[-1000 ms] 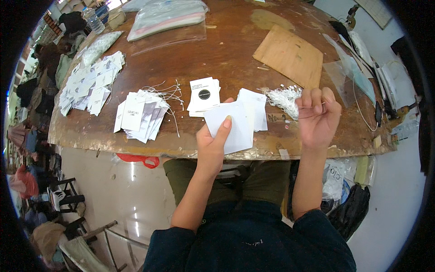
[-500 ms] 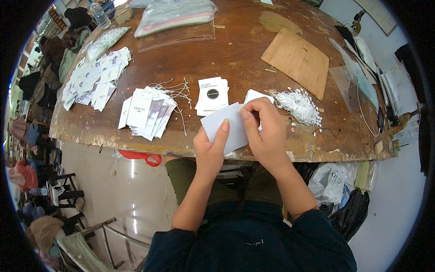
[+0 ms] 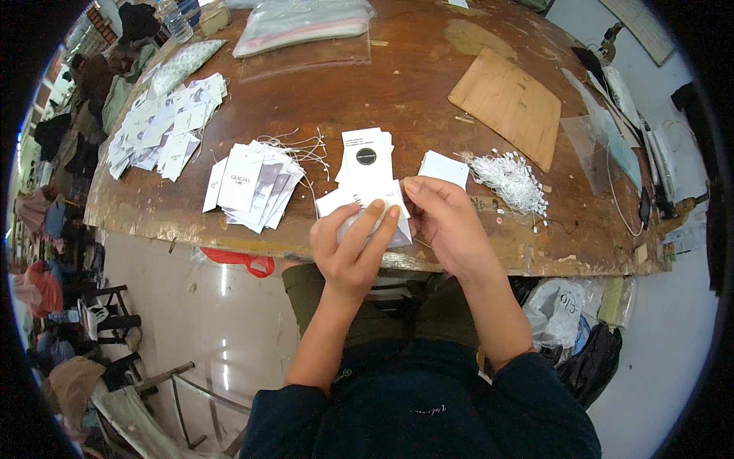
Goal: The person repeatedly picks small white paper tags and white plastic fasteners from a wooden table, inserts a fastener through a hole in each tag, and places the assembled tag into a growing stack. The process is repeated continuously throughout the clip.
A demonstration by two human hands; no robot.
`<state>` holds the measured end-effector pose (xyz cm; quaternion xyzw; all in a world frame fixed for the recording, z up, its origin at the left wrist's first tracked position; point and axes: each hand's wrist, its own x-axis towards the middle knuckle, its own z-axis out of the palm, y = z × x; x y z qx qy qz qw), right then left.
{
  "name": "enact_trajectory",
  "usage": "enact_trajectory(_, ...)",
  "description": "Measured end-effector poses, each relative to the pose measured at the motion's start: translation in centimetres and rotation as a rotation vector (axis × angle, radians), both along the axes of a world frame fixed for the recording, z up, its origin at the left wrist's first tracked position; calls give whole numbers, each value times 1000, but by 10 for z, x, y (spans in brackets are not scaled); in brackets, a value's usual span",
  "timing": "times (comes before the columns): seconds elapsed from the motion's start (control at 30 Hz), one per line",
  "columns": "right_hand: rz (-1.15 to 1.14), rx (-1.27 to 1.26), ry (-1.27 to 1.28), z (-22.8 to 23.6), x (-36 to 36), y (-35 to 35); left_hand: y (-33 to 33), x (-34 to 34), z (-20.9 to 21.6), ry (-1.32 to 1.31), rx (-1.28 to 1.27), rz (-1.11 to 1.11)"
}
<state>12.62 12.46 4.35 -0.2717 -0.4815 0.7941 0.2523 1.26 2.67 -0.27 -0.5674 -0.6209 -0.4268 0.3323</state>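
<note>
Near the table's front edge, my left hand (image 3: pixel 348 246) grips some white paper tags (image 3: pixel 334 201), its fingers lying across their upper face. My right hand (image 3: pixel 453 226) pinches the right edge of the same tags between thumb and fingers. Part of the print on them is covered by my fingers. Just beyond stands a small stack of white cards (image 3: pixel 367 141) bearing a black circle. A stack of plain white cards (image 3: pixel 443 170) lies by my right hand. Farther right is a tangled heap of white tag strings (image 3: pixel 508 181).
Strung tags (image 3: pixel 254 187) are piled left of my hands, with a larger tag heap (image 3: pixel 164 130) behind. A wooden board (image 3: pixel 506 105) lies at right. Clear plastic bags (image 3: pixel 306 27) and a bottle (image 3: pixel 174 21) sit at the back of the worn wooden table (image 3: pixel 405 84).
The tags turned from a blank face to a printed one. My left hand shifted from thumb on top to fingers on top; my right hand moved slightly down, uncovering the plain card stack.
</note>
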Motion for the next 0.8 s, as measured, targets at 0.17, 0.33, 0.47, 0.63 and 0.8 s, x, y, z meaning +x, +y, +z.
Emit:
enact_trajectory(0.17,129,682,-343,6,-19,25,-21,-3,-10,157,-70,84)
enact_trajectory(0.33,-194,1053,-322,14,-48,83,-32,-58,5,79,-80,354)
enact_trajectory(0.47,151,1474,-388,-2,-56,93,-26,-103,20,-131,-367,576)
enact_trajectory(0.63,345,1493,-609,-19,-57,93,-28,-93,7,-42,-388,462)
enact_trajectory(0.8,327,1538,-561,-21,-55,93,-30,-105,2,-114,-619,397)
